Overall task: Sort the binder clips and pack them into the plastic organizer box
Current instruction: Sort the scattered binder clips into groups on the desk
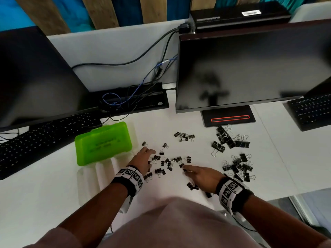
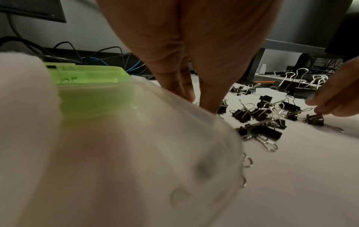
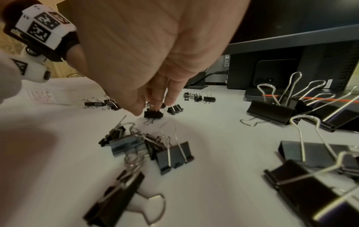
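Low in the head view, both hands reach into a scatter of small clips [image 1: 167, 162] at the frame's centre on the white desk [image 1: 44, 203]. The left hand [image 1: 143, 156] comes in from lower left, fingers pointing down to the desk among the clips; whether it holds one cannot be told. The right hand [image 1: 200, 174] comes from lower right, and in the right wrist view its fingertips [image 3: 155, 106] pinch a small clip [image 3: 153, 114] that sits on the desk. The box [image 1: 100, 169] lies open left of centre, its green lid [image 1: 103, 143] toward the keyboard [image 1: 41, 140] and its clear tray touching the left wrist. Medium clips [image 1: 238, 167] are piled at right centre, large clips [image 1: 227, 138] above them near the monitor stand [image 1: 228, 118], and another small cluster [image 1: 184, 136] lies just above centre.
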A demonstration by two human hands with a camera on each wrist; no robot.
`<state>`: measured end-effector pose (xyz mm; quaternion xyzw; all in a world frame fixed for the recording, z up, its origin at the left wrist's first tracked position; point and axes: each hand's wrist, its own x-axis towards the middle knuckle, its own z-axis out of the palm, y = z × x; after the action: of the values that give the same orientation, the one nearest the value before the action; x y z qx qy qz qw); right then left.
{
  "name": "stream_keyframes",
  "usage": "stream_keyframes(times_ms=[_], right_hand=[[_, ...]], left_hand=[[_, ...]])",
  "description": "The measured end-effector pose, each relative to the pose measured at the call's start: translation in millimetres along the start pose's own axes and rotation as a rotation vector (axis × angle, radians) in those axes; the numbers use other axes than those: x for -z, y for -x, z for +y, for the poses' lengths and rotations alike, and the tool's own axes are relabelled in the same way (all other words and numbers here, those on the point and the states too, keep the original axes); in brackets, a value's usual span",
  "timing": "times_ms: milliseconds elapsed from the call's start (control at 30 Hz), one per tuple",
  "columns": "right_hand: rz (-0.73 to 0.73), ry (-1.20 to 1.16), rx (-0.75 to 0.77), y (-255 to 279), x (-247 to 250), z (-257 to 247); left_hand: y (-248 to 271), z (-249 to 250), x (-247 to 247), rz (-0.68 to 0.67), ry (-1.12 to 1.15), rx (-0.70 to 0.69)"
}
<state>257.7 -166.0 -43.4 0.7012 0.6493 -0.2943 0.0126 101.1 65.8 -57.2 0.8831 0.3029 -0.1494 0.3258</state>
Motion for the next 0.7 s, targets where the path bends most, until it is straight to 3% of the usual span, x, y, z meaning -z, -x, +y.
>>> stream_keyframes(times_ms=[233,400,567,700], right_hand=[[-0.057,-0.006,-0.05,-0.1,-1.4,7.2],[-0.004,-0.015,-0.026,-5.3,-6.3,8.6],[0.039,0.009,-0.014,-18.4,-13.9,9.8],[0.077,-0.029,0.009,-20.6,-14.1,11.4]], left_hand=[[-6.3,9.0,-3.6,0.077,-0.161,-0.071],[-11.2,14.3,-4.8,0.076,-0.254,-0.162],[-14.0,17.6,-2.2,0.142,-0.093,-0.122],[-9.3,26.9,-2.5,0.038,0.078,-0.188]])
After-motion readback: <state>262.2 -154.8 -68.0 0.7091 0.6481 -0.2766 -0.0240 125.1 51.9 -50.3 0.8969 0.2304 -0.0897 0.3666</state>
